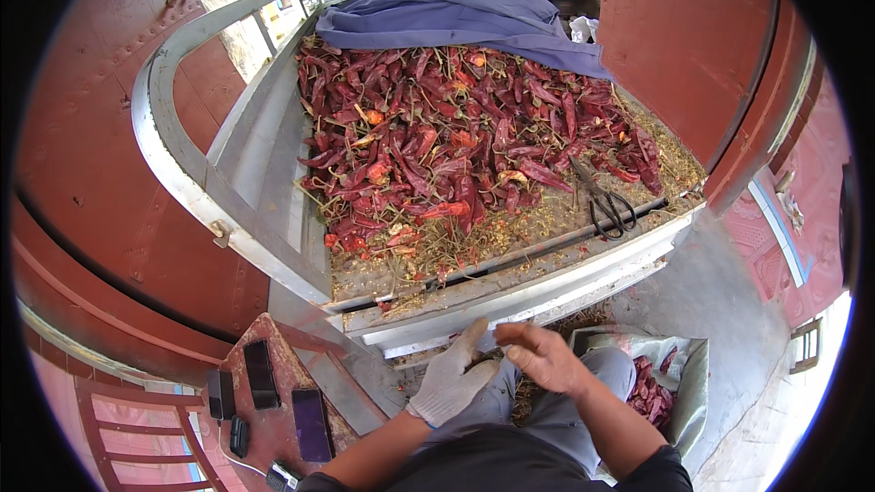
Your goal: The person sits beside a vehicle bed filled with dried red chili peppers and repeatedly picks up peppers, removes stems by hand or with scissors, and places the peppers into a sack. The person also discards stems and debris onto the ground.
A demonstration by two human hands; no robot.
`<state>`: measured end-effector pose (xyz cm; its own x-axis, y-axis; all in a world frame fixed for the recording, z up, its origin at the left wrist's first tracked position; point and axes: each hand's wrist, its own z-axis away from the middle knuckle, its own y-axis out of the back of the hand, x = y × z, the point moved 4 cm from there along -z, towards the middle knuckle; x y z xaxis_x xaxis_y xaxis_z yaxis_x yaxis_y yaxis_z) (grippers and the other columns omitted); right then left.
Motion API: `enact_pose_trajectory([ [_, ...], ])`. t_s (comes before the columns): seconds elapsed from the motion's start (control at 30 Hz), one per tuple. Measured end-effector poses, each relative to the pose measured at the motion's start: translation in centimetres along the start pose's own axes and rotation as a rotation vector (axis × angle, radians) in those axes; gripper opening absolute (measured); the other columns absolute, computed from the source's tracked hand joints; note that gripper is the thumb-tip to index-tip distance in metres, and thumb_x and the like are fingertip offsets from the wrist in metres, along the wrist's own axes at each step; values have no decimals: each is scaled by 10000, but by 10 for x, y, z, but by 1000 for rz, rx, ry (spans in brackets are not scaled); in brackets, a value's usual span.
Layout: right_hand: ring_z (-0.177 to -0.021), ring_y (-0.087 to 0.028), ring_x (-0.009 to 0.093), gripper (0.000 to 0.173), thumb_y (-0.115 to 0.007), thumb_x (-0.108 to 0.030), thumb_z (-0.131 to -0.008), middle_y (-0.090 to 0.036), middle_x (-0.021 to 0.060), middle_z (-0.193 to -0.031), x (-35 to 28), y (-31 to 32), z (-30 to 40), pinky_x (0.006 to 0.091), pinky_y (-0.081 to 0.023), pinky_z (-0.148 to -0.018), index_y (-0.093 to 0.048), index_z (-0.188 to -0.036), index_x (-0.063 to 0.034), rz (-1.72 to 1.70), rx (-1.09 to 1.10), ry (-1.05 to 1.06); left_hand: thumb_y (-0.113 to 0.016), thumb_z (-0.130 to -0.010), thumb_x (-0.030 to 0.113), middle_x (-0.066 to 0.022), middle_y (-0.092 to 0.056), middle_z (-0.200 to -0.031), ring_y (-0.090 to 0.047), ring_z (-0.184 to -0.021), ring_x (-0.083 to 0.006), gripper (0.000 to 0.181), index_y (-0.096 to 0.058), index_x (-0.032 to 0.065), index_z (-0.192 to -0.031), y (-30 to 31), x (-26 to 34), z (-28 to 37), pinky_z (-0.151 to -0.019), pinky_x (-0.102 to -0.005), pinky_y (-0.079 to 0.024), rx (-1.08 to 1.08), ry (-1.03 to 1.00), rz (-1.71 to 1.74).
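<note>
Over my lap, my left hand (456, 376) wears a whitish knitted glove, its fingers apart. Close beside its fingertips is my bare right hand (543, 359), fingers slightly curled. Neither shows anything held. In front of both, a heap of dried red chili peppers (437, 143) with stems lies on the bed of a metal cargo vehicle. A pair of black-handled scissors (610, 212) rests at the bed's front right edge, blades among the debris. More red peppers (653, 389) are in a pale woven sack (692, 372) by my right leg.
A purple-blue cloth (451, 10) covers the back of the heap. The bed's metal side rail (178, 178) curves along the left. Left of my lap, a worn reddish board (287, 369) bears two phones (312, 424) and small dark devices. Red metal doors (683, 34) flank the vehicle.
</note>
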<state>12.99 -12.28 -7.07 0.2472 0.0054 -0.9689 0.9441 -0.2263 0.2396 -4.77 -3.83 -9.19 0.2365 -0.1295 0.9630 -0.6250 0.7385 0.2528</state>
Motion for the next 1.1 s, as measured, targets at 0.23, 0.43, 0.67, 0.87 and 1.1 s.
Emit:
enact_pose_trajectory([
  [0.23,-987,-713,209,271,-537,-170,-1098,-739,119,-1083,49,-28,29,342,-586,-891,-672,-1218,33,-604,174,-274,-733,-895,248,-266,-647,-1336,-655,-1180,-423,692,-498,46,-1514,11,38,-8,-1048,-467,-502,-71,-212,-550],
  [0.43,-844,-751,251,251,-540,-188,-1099,-709,115,-956,100,24,77,362,-647,-742,-642,-1190,22,-844,363,-358,-708,-875,253,-290,-542,-1443,-491,-1362,-457,599,-571,-10,-1396,133,65,-70,-1159,-504,-400,701,-252,-925],
  [0.67,-787,-728,227,236,-551,-182,-1093,-704,106,-932,128,34,112,358,-639,-732,-650,-1182,13,-934,429,-343,-713,-854,354,-275,-476,-1506,-454,-1381,-473,704,-526,25,-1447,181,43,-153,-1170,-499,-383,768,158,-855],
  [0.87,-816,-714,213,207,-557,-181,-1092,-704,100,-933,123,33,104,351,-628,-744,-648,-1165,-10,-959,434,-370,-692,-856,321,-299,-584,-1368,-535,-1272,-470,603,-566,-30,-1330,147,38,-225,-1100,-516,-423,689,38,-700],
  [1.1,-847,-712,211,222,-571,-182,-1083,-707,94,-977,130,28,96,355,-622,-807,-671,-1167,-3,-943,398,-400,-657,-896,194,-243,-651,-1365,-599,-1279,-408,490,-635,-1,-1346,98,76,-241,-1118,-435,-452,447,-136,-681],
])
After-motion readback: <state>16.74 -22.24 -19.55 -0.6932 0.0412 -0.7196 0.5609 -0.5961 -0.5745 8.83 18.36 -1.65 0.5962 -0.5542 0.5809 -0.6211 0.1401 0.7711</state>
